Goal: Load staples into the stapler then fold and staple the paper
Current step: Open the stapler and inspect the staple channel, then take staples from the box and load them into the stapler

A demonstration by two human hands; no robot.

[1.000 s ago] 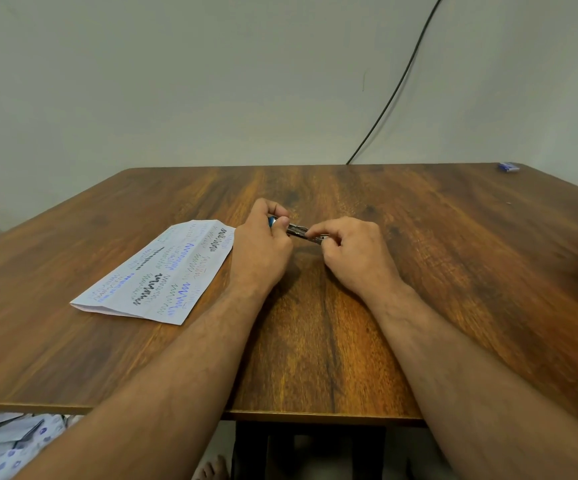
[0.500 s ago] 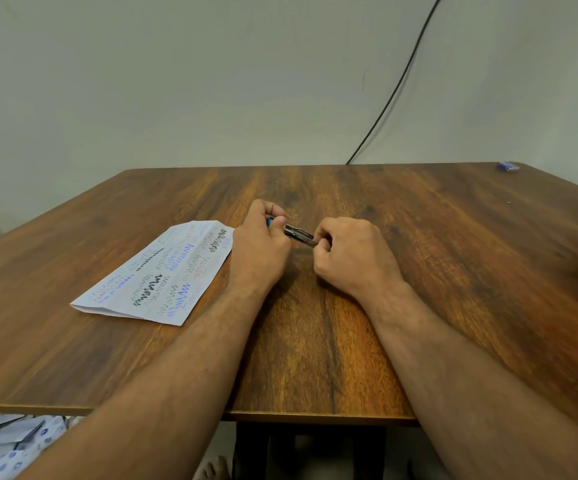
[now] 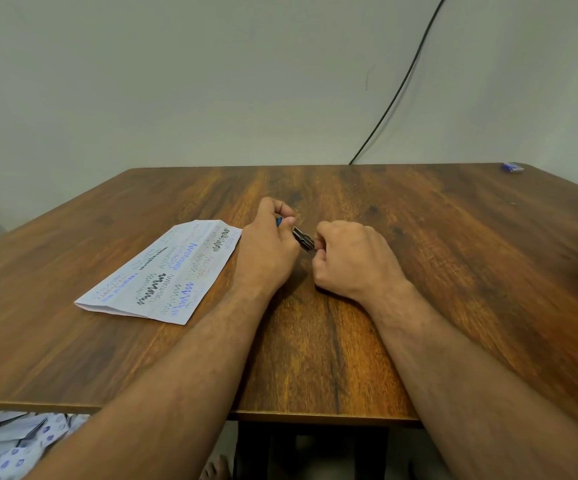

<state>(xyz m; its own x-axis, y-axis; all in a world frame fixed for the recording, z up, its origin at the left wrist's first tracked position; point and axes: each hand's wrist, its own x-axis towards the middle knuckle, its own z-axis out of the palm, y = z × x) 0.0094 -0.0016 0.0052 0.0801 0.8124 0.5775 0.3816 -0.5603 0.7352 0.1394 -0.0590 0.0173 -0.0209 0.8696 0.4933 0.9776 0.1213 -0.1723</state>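
Observation:
A small stapler (image 3: 302, 238) with a blue body and a metal front lies between my two hands near the middle of the wooden table (image 3: 453, 271). My left hand (image 3: 268, 249) grips its blue rear end with fingers and thumb curled round it. My right hand (image 3: 355, 259) is curled at the metal front tip and pinches it; what is between those fingers is hidden. A folded sheet of paper (image 3: 166, 271) with blue and black scribbles lies flat to the left, just beside my left hand.
A small blue box (image 3: 513, 167) sits at the table's far right corner. A black cable (image 3: 394, 95) runs down the wall behind the table. Patterned cloth (image 3: 14, 445) shows below the near table edge at the lower left.
My right hand has slid slightly back toward me along the stapler's front, and the metal tip now points lower toward the right. The left hand and paper stay put.

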